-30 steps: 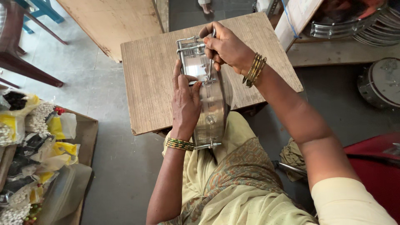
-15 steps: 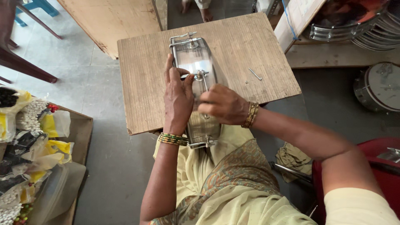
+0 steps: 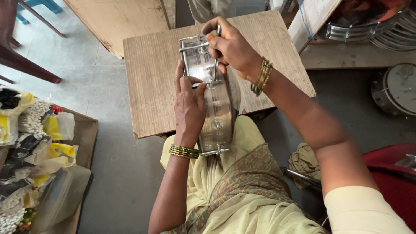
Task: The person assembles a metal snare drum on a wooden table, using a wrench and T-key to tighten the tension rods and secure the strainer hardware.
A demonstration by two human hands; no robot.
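Metal drum shell [image 3: 214, 99] on edge between lap and wooden table [image 3: 151, 78] | left hand [image 3: 189, 108] fingers spread flat against it | right hand [image 3: 232, 45] pinching tension rod [image 3: 215, 65] | likely rigid, smooth, slippery; grip by rim

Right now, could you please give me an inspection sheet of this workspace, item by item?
Surface: a small brown wooden table, its top mostly bare wood.
Job's things: a shiny metal drum shell stands on edge at the table's near side, leaning toward the person's lap; a thin metal rod tool is set against it.
Clutter: plastic bags of white beads and yellow packets in a tray at the left.
Grippers: the left hand steadies the shell's side; the right hand grips the rod.
Cables: nothing seen.
Surroundings: grey concrete floor, stacked metal drum hoops on a bench, a red seat.
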